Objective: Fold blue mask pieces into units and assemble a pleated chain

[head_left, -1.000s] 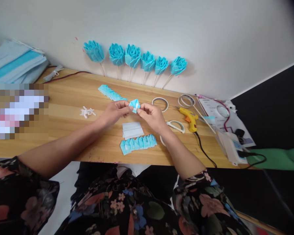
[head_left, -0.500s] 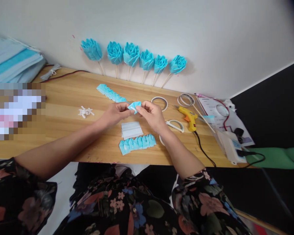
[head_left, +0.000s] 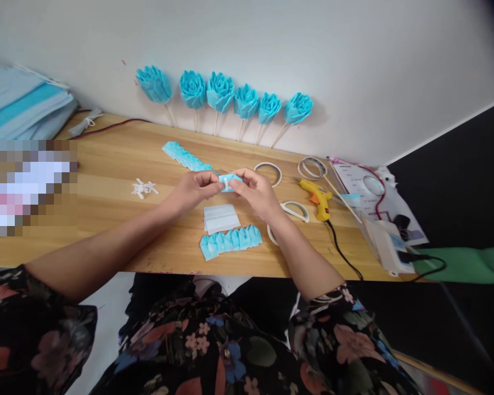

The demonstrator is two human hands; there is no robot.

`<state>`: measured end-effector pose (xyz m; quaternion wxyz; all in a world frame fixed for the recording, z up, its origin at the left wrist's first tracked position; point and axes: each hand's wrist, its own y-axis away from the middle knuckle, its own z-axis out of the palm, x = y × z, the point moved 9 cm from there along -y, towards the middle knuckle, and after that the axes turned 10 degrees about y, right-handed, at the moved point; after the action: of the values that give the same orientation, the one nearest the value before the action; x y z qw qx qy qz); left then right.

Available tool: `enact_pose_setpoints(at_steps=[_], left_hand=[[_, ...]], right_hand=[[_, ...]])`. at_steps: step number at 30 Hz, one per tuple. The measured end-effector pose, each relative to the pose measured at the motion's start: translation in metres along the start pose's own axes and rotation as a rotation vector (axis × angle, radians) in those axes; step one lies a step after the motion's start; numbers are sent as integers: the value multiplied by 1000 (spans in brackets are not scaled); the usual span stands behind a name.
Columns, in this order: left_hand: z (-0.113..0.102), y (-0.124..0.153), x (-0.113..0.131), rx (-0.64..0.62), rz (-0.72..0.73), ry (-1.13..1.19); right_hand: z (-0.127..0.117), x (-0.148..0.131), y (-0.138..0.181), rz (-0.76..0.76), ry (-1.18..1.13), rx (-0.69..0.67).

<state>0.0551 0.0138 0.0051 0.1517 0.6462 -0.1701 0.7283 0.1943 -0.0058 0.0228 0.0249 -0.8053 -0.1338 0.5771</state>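
Pinching a blue folded piece (head_left: 232, 178) at opposite ends with nearly closed left hand (head_left: 195, 187) and right hand (head_left: 258, 192), above the counter (head_left: 102, 164), on the far side of pale sheets (head_left: 221, 219). Apparently shaping a fold bearing a white strip (head_left: 226, 184); calls for even thumb pressure.

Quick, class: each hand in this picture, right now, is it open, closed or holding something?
Left hand: closed, pinching the blue piece at its left side.
Right hand: closed, pinching its right side.
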Motion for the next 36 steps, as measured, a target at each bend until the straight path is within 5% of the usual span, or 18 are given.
enact_pose_setpoints(at_steps=[19,28,36], left_hand=[[11,4,5,-90,62,-69],[-7,1,11,65,63,-18],[-6,0,10,53,68,14]], right_hand=[[-2,0,1,-17,219,28],[-6,4,-2,-6,52,24],[-6,8,-2,20,115,37]])
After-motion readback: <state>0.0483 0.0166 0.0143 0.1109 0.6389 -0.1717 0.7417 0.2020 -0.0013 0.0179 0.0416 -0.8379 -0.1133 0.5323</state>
